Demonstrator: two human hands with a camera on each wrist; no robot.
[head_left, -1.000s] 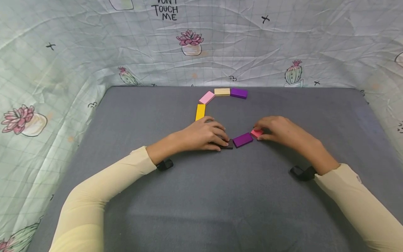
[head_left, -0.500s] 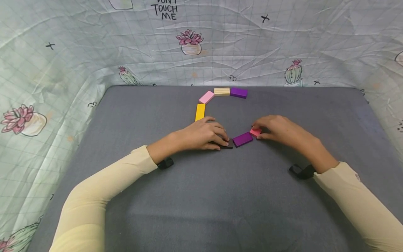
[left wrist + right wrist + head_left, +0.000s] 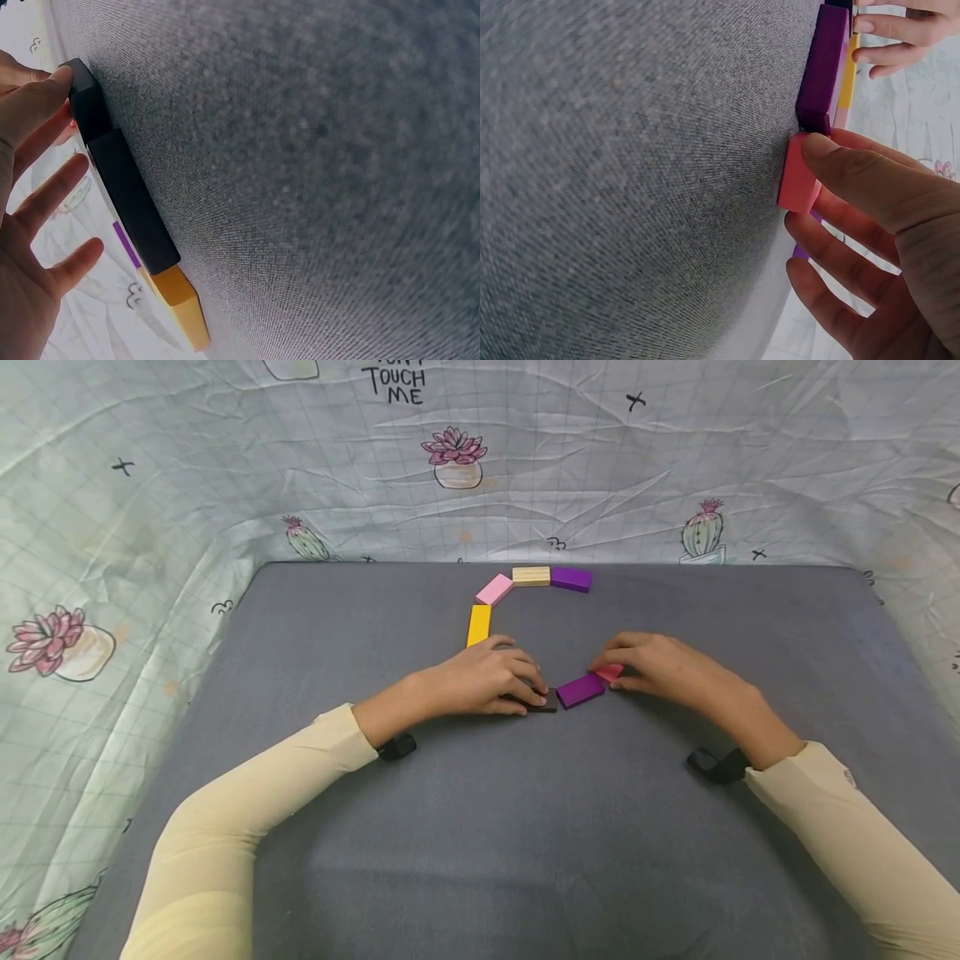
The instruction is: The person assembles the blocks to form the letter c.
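My left hand (image 3: 491, 681) pinches a dark block (image 3: 549, 703) between thumb and fingers, its other fingers spread. Behind it in the left wrist view lies a second dark block (image 3: 135, 202), end to end with the first and hidden under the hand in the head view. Lying angled beside the first dark block is a purple block (image 3: 581, 692). At its far right end, my right hand (image 3: 660, 664) grips a coral-red block (image 3: 799, 180) between thumb and fingers; this block's end meets the purple one's corner in the right wrist view.
Farther back, a yellow block (image 3: 478, 623), a pink block (image 3: 494, 589), a plain wood block (image 3: 531, 577) and another purple block (image 3: 571, 579) continue the curved row. They lie on a grey cloth-covered table (image 3: 480, 827) with a printed curtain (image 3: 570, 460) behind it.
My right hand has shifted slightly left, bringing the coral-red block closer along the purple block's end. The left hand stays on the dark block.
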